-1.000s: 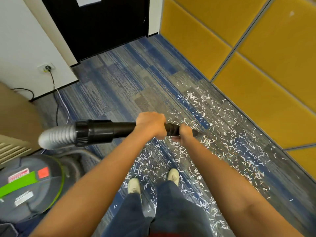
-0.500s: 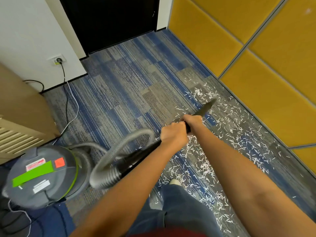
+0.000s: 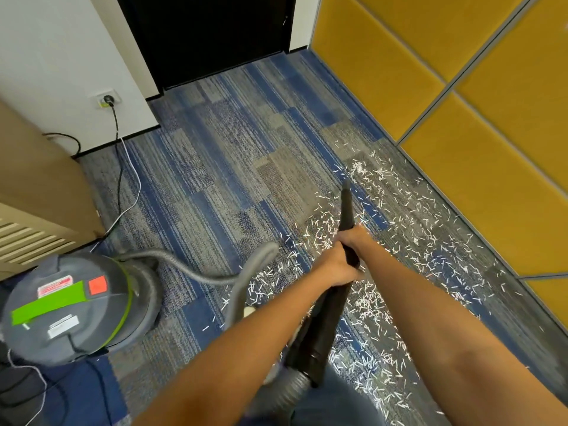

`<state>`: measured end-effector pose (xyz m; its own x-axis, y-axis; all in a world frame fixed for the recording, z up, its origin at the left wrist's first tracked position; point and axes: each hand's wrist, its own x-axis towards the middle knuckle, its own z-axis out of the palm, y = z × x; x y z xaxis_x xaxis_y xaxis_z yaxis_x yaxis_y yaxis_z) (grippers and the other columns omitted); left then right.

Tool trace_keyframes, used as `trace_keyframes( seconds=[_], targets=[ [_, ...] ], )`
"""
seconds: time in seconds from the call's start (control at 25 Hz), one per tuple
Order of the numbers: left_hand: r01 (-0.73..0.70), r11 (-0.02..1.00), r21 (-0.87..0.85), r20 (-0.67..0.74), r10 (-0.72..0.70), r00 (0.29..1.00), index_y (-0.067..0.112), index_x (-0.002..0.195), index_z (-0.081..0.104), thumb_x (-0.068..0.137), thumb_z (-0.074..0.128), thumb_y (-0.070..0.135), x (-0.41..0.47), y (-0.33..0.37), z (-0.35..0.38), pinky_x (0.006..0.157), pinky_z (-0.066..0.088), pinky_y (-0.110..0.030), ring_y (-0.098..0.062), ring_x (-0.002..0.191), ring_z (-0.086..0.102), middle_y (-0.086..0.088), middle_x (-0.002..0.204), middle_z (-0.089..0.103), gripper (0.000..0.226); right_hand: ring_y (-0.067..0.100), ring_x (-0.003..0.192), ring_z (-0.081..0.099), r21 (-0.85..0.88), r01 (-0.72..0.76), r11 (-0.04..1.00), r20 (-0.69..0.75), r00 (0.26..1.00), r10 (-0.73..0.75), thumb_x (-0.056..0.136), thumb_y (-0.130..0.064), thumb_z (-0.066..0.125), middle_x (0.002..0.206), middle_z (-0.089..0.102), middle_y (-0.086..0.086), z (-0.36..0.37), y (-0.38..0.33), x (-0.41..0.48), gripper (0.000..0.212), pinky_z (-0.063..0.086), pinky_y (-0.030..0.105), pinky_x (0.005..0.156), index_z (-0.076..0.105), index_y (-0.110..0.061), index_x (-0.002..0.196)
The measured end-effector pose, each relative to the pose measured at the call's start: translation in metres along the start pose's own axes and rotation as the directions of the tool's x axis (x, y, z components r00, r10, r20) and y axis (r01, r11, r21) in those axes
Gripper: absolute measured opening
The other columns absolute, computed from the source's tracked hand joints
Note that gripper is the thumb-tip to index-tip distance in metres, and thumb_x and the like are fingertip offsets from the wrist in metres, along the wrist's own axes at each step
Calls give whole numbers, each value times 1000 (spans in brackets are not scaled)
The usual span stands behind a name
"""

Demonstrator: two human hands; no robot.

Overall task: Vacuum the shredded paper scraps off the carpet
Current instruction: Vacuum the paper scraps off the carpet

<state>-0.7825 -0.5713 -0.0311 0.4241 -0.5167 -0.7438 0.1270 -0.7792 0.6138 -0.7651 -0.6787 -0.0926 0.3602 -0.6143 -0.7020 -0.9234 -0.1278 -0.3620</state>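
We start with the paper scraps (image 3: 421, 235): short white shreds strewn thickly over the right side of the carpet (image 3: 215, 167), from our feet up along the foot of the yellow wall panels (image 3: 461, 118). The left side of the blue and grey striped carpet carries only a few stray shreds.

A black nozzle (image 3: 347, 210) slants forward and down through the middle of the scatter. Its narrow tip lies near the far edge of the shreds (we cannot tell whether it touches the pile). We hold it in both hands. The right hand (image 3: 358, 241) is farther up the tube with its fingers wrapped round it. The left hand (image 3: 336, 269) is just behind it, also curled tight round the tube, and the two hands touch.

Behind the hands the tube widens and joins a grey ribbed hose (image 3: 255, 259). The hose loops up to the left and runs across to the grey vacuum cleaner (image 3: 70, 305), a drum with a green stripe and a red square on its lid, standing on the carpet at lower left.

A black cord (image 3: 118, 155) climbs from that side to a wall socket (image 3: 107, 99). A beige cabinet (image 3: 40, 179) stands at the left edge and a black door (image 3: 209, 35) at the far end.
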Motion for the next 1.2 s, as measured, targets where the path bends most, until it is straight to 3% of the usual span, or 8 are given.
trace_keyframes(
  seconds=[0.08,0.16,0.28,0.44,0.6,0.88,1.08,1.2],
  targets=[
    [-3,999,-35,107,7,994,15,145,21,77,74,24,-1,-3,11,92,50,-37,-25,109,58,-7,122,57,86,31,108,59,-176,5,984,-15,1000,-7,81,-10,67,120,59,17,-7,4,1,49,48,31,79,50,1,125],
    [-17,1000,-16,116,19,993,20,149,9,79,71,21,-3,-6,24,86,52,-36,-27,106,59,-9,119,56,92,30,113,56,-271,9,962,2,1000,-8,81,-11,68,127,54,17,-11,11,5,57,45,29,78,45,0,132],
    [-24,995,-93,41,28,999,23,149,7,81,67,13,-4,-4,39,80,54,-36,-30,100,63,-11,116,59,92,31,113,54,-278,-2,960,32,999,11,83,-9,65,130,49,17,-13,17,7,63,45,29,75,33,-2,137],
    [-10,994,-109,60,17,998,28,147,15,76,67,11,-7,3,53,81,56,-46,-35,94,65,-13,114,59,89,31,116,54,-277,-59,959,-20,998,55,84,-8,63,129,50,17,-23,33,9,65,50,34,89,28,2,138],
    [-15,999,-35,62,17,998,29,149,14,81,65,15,-11,11,73,74,54,-35,-28,96,63,-9,115,57,85,28,111,56,-221,-79,972,-24,997,75,83,-11,64,126,53,16,-37,56,9,58,47,28,77,37,-1,134],
    [-4,1000,25,-49,6,999,31,151,1,86,61,21,-8,9,73,63,50,-30,-19,80,60,-1,102,58,88,27,108,56,-211,52,976,84,996,-35,82,-10,62,121,55,14,-31,44,11,59,49,29,80,37,-7,135],
    [-38,999,15,-74,39,997,29,148,13,84,63,21,1,10,67,74,57,-36,-22,88,66,-3,104,64,81,30,114,54,-257,45,965,90,996,-23,86,-9,57,128,49,16,-30,34,17,68,50,35,93,22,-7,144],
    [-56,998,18,-54,56,997,32,146,17,83,64,21,10,24,71,74,56,-36,-23,90,66,-2,107,63,80,27,104,54,-271,41,962,48,998,-29,88,-13,56,126,50,16,-49,37,27,64,50,30,81,25,-8,143]
  ],
)
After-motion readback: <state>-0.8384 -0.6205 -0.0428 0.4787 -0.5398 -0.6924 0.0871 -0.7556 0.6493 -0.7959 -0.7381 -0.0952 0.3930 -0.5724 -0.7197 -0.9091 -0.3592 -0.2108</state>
